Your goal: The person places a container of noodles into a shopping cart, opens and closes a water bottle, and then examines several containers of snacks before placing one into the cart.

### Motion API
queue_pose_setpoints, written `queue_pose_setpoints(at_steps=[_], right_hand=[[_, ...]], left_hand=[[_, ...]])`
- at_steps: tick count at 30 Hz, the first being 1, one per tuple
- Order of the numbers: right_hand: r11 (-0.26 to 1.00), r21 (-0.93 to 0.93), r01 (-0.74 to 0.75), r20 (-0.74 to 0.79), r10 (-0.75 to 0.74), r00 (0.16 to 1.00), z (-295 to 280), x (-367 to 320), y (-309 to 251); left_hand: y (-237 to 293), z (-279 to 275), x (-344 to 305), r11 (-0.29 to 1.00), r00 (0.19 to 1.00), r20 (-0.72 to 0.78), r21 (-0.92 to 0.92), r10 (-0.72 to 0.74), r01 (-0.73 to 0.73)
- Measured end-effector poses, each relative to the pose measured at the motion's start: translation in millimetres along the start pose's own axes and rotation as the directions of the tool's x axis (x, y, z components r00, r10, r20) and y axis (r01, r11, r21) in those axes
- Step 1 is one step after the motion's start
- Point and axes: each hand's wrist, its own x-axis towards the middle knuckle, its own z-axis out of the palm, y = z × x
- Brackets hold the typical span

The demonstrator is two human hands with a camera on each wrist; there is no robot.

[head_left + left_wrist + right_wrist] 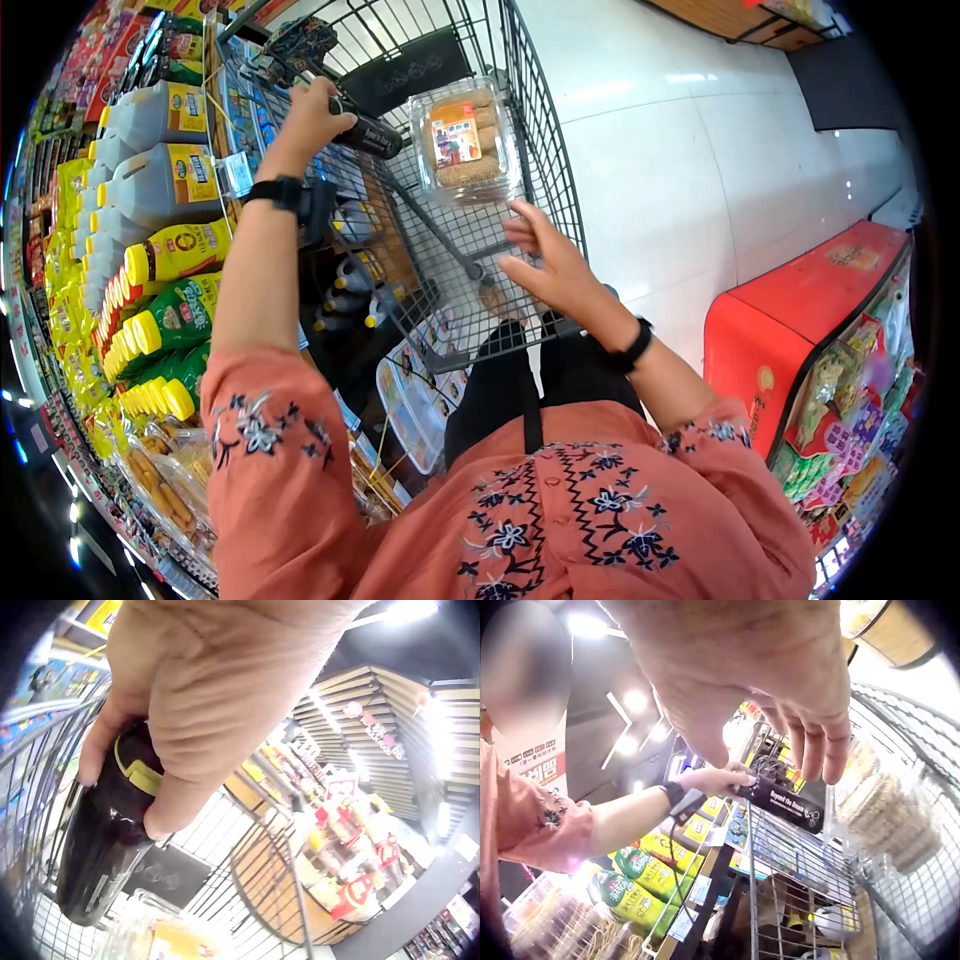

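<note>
My left hand (310, 122) grips a black drink bottle (105, 844) by its top end, where a yellow-green latch shows beside the thumb in the left wrist view. White lettering runs along the bottle's side in the right wrist view. The bottle is tilted over the left side of the wire shopping cart (447, 362). In the cart lies a clear plastic box of bread rolls (478, 170) with an orange and white label. My right hand (555, 262) holds nothing; its fingers are loosely bent just below the box's near corner in the head view.
A dark patterned bundle (300, 48) is at the cart's far left corner. Shelves on the left hold large jugs (165, 185), yellow bottles (190, 248) and green bottles (185, 312). A red display stand (790, 300) with packaged goods is on the right, across pale floor tiles (660, 190).
</note>
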Motion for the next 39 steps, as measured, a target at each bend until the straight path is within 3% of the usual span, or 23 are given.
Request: queue_pose_setpoints(at_steps=[5,11,22,26,32,39], right_hand=[[0.987,0.046,-0.154,-0.078,0.157,0.985,-28,-57,15],[0.953,0.105,-0.286,-0.119,0.297,0.947,-29,-90,38],[0.919,0.164,-0.358,-0.114,0.378,0.919,-21,-89,45],[0.911,0.176,-0.372,-0.116,0.395,0.911,-21,-88,47],[0.899,0.195,-0.391,-0.1,0.415,0.904,-20,-89,51],[0.896,0.189,-0.403,-0.067,0.421,0.904,-28,-92,47]], left_hand=[[-52,100,26,0.992,0.993,-0.038,0.06,-0.112,0.114],[-72,156,37,0.954,0.96,0.001,0.108,-0.282,0.28],[-94,189,44,0.91,0.938,0.002,0.243,-0.347,0.336],[-88,188,47,0.866,0.868,0.05,0.122,-0.493,0.485],[-87,183,49,0.841,0.876,0.033,0.298,-0.482,0.451],[-82,171,43,0.857,0.872,0.019,0.192,-0.49,0.477]])
